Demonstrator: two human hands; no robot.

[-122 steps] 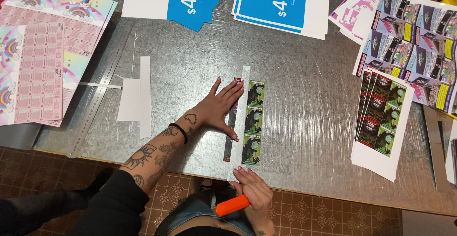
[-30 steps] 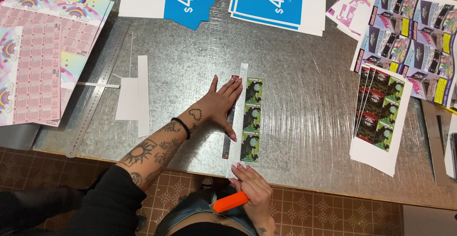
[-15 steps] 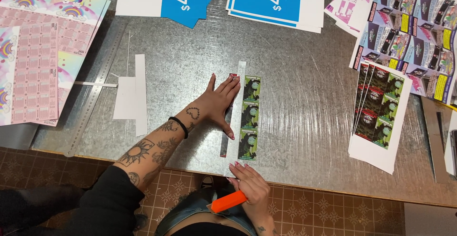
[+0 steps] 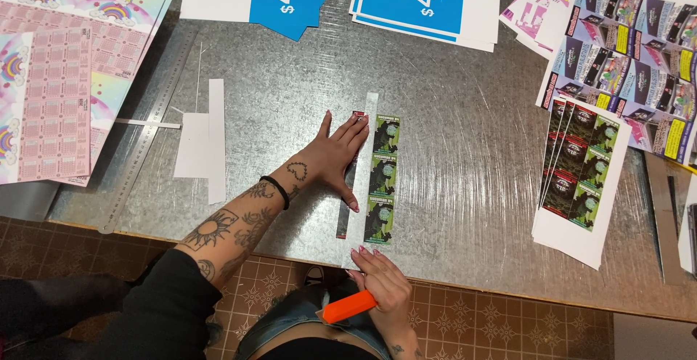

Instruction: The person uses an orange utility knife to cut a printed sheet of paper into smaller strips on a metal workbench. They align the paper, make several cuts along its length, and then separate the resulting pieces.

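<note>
The left hand (image 4: 335, 155) lies flat on the metal surface (image 4: 465, 178), fingers spread, pressing down on a narrow ruler (image 4: 348, 186) that runs near to far. Just right of the ruler lies a strip (image 4: 382, 180) of three green and black printed cards, with a thin white margin along its left edge under the fingertips.

The right hand (image 4: 383, 287) sits at the near edge of the surface, just below the strip's near end, its fingers closed round an orange knife (image 4: 351, 307) whose handle points left and toward the person. The blade tip cannot be made out.

To the left lie white offcuts (image 4: 207, 142) and a long steel rule (image 4: 149, 131) set at a slant, and beyond them pink calendar sheets (image 4: 54, 84) with rainbow art. At the far edge are blue and white price signs (image 4: 414, 1). On the right sits a stack of uncut card sheets (image 4: 581, 178) in the same green and dark print, and further right, colourful flyers (image 4: 624, 48).
</note>
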